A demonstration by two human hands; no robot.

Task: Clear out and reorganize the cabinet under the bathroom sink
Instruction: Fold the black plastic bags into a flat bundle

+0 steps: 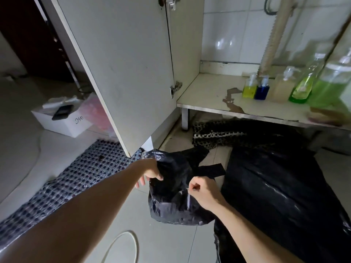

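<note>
A small, crinkled black plastic bag (176, 188), glossy and bulging at its base, hangs just above the pale tiled floor (171, 242), in front of the open white cabinet door (121, 73). The left hand (151, 172) grips the bag's bunched upper edge with curled fingers. The right hand (204, 190) pinches its near side, fingers pressed together. Right of the bag lies a larger black plastic sack (275, 190).
</note>
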